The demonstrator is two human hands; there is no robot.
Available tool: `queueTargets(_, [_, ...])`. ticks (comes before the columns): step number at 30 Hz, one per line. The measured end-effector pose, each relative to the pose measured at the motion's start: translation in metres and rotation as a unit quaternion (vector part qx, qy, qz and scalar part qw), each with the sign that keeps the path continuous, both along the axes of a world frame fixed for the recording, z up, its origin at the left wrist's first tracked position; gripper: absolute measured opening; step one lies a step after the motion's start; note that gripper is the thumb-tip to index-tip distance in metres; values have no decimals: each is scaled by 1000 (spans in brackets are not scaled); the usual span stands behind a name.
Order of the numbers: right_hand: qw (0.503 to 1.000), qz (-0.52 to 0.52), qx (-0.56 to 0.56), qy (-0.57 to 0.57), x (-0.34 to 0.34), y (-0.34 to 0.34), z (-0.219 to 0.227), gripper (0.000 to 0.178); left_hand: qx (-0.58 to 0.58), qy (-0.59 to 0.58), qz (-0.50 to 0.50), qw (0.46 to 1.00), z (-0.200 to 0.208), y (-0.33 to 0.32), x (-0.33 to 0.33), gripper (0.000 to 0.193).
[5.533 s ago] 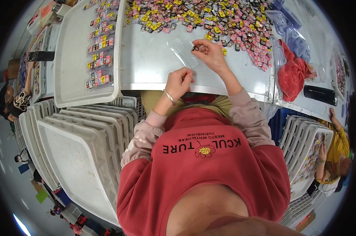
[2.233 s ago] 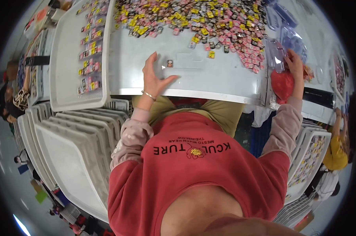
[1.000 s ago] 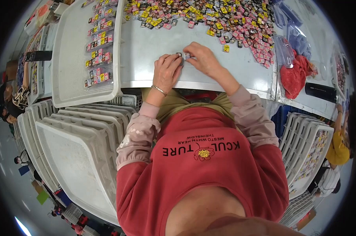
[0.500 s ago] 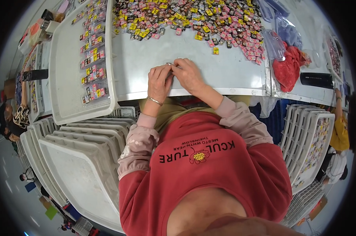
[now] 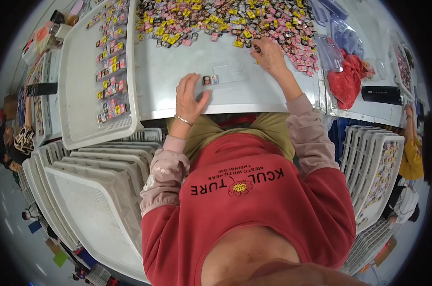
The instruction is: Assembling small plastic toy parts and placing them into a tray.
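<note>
My left hand (image 5: pixel 191 98) is open over the near part of the table, thumb and fingers apart, holding nothing. Just beyond its fingertips lies a clear plastic strip tray (image 5: pixel 230 75). Its left end carries a few small printed tiles (image 5: pixel 210 79), dark and pale. My right hand (image 5: pixel 271 58) reaches to the near edge of a large heap of small pink, yellow and black tiles (image 5: pixel 216 21). Its thumb and fingertips curl round a small dark tile (image 5: pixel 257 48), partly hidden by the fingers.
A white plastic tray (image 5: pixel 77 95) at left holds rows of filled clear strips (image 5: pixel 112 86). Stacked white trays (image 5: pixel 82 190) stand below left, others (image 5: pixel 373 167) at right. A red cloth (image 5: pixel 347 86), clear plastic pieces (image 5: pixel 329 52) and a black cylinder (image 5: pixel 382 95) lie right.
My hands were together at the table's middle and have parted. The right moved up and right to the heap; the left opened. The clear strip with tiles now shows on the table.
</note>
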State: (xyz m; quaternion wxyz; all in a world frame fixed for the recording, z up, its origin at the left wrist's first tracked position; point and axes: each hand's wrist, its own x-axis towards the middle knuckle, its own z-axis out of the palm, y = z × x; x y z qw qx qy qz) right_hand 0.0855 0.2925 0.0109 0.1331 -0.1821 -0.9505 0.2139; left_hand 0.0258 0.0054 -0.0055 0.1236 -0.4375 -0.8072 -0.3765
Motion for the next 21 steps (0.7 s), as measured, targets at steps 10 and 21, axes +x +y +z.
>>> queueTargets(10, [995, 77, 61, -29, -4, 7, -1, 29, 22, -10, -22, 999, 0, 2, -4, 45])
queueTargets(21, [968, 151, -122, 162, 10, -28, 27, 22, -46, 25, -58, 997, -7, 12, 9, 35])
